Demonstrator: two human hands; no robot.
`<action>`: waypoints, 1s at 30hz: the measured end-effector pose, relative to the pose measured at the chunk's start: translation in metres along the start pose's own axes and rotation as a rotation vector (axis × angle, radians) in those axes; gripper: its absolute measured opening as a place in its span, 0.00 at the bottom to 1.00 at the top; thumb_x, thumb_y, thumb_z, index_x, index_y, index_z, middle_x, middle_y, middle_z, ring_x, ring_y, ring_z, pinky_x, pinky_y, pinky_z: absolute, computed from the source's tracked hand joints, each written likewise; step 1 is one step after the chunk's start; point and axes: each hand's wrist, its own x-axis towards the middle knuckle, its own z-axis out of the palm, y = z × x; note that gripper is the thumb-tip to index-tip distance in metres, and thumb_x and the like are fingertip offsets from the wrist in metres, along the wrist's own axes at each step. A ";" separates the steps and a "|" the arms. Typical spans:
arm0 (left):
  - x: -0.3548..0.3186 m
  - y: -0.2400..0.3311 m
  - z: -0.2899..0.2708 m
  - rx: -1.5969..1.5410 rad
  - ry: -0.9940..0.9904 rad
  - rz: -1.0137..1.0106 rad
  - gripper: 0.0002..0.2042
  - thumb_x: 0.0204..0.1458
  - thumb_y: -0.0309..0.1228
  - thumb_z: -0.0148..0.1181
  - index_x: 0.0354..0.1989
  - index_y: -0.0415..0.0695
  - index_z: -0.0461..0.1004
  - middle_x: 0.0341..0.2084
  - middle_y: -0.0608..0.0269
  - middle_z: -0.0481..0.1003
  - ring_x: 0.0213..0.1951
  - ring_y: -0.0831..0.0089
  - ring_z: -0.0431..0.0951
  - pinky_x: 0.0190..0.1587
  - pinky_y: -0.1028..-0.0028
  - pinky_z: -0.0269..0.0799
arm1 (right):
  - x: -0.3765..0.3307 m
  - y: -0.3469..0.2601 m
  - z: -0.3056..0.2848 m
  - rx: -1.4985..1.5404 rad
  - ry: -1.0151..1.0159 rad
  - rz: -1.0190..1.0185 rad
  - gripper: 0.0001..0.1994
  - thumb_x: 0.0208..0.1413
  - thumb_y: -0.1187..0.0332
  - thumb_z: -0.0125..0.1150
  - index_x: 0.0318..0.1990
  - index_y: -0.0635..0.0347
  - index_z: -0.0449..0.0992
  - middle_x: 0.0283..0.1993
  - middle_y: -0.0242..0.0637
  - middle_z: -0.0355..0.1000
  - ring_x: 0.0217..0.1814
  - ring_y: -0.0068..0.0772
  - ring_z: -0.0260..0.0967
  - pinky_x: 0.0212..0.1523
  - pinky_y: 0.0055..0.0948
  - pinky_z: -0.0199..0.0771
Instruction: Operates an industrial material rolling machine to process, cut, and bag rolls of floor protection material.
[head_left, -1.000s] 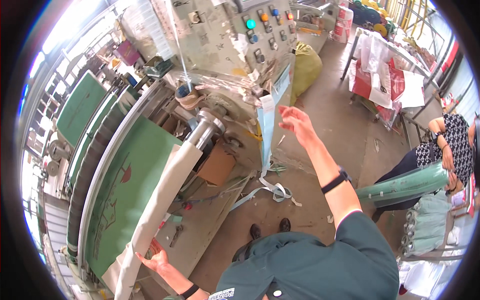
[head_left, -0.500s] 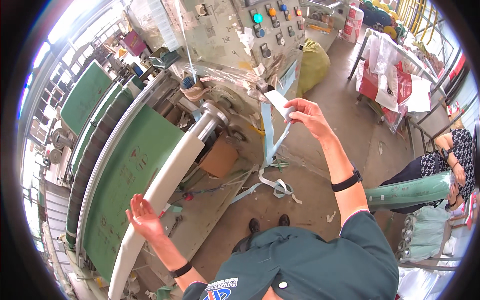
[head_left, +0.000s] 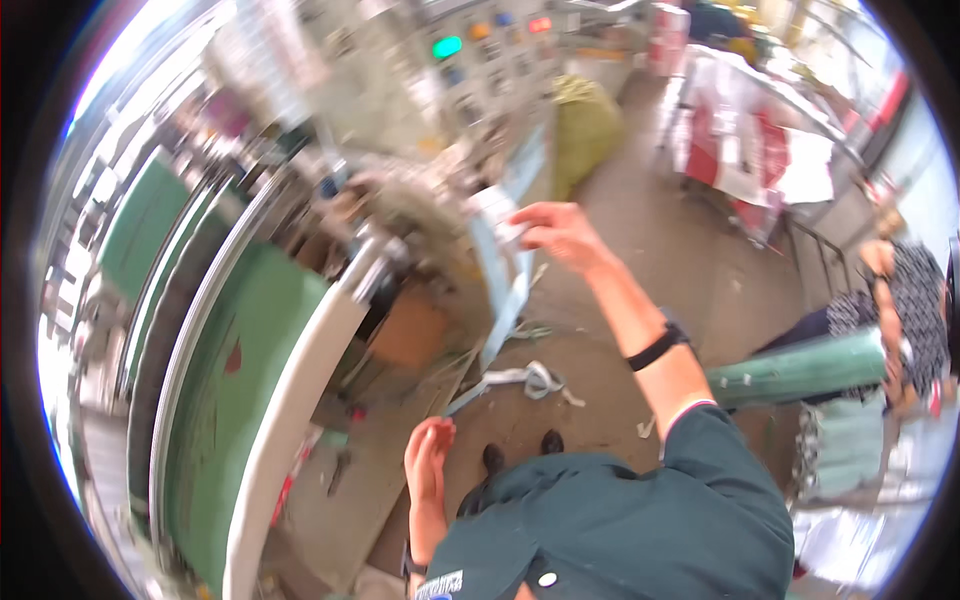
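My right hand [head_left: 562, 236] reaches forward in the upper middle, with thumb and fingers pinched on a white strip [head_left: 500, 207]. Motion blurs the strip, so its exact kind is unclear. Light-blue bands [head_left: 510, 312] hang just behind it by the machine. Low in the middle, my left hand [head_left: 428, 462] is raised near my body, its fingers loosely bent and somewhat blurred. Nothing shows in that hand. To its left lies the long white roller [head_left: 290, 425] along the machine's green sheet [head_left: 235, 385], apart from my fingers.
A control panel [head_left: 490, 60] with lit buttons stands ahead. Beyond it are a yellow-green sack [head_left: 583, 130] and a rack with red-and-white plastic [head_left: 735, 150]. At right a person [head_left: 905, 300] is beside a green roll [head_left: 800, 368]. Loose strips [head_left: 535, 378] lie on the floor.
My left hand has left the white roller's side and come right, close to my body. The right hand still grips the white strip. The whole view has shifted and blurred.
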 end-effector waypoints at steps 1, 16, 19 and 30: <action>-0.008 -0.006 0.000 0.028 0.060 -0.025 0.12 0.59 0.32 0.54 0.47 0.39 0.72 0.42 0.56 0.76 0.46 0.69 0.76 0.52 0.71 0.69 | 0.000 -0.007 0.012 -0.041 0.004 0.008 0.12 0.50 0.77 0.57 0.43 0.66 0.78 0.38 0.37 0.78 0.37 0.25 0.75 0.43 0.26 0.77; 0.030 -0.044 0.016 0.382 -0.322 -0.247 0.16 0.58 0.36 0.57 0.50 0.40 0.71 0.43 0.57 0.76 0.48 0.65 0.75 0.55 0.68 0.67 | -0.011 -0.001 0.043 -0.090 0.155 -0.073 0.10 0.44 0.78 0.57 0.35 0.63 0.80 0.23 0.32 0.75 0.22 0.19 0.71 0.25 0.22 0.70; 0.032 -0.047 0.019 0.477 -0.382 -0.195 0.14 0.57 0.36 0.59 0.46 0.41 0.74 0.41 0.59 0.76 0.45 0.68 0.74 0.49 0.70 0.70 | -0.011 -0.005 0.049 -0.118 0.184 -0.093 0.08 0.48 0.73 0.59 0.35 0.64 0.79 0.22 0.31 0.74 0.21 0.18 0.70 0.23 0.22 0.69; 0.037 -0.069 -0.001 0.499 -0.423 -0.202 0.13 0.56 0.35 0.60 0.46 0.41 0.75 0.37 0.59 0.77 0.39 0.71 0.76 0.42 0.73 0.70 | -0.003 -0.007 0.053 -0.127 0.142 -0.040 0.09 0.45 0.77 0.58 0.35 0.66 0.79 0.24 0.34 0.75 0.23 0.22 0.73 0.24 0.23 0.74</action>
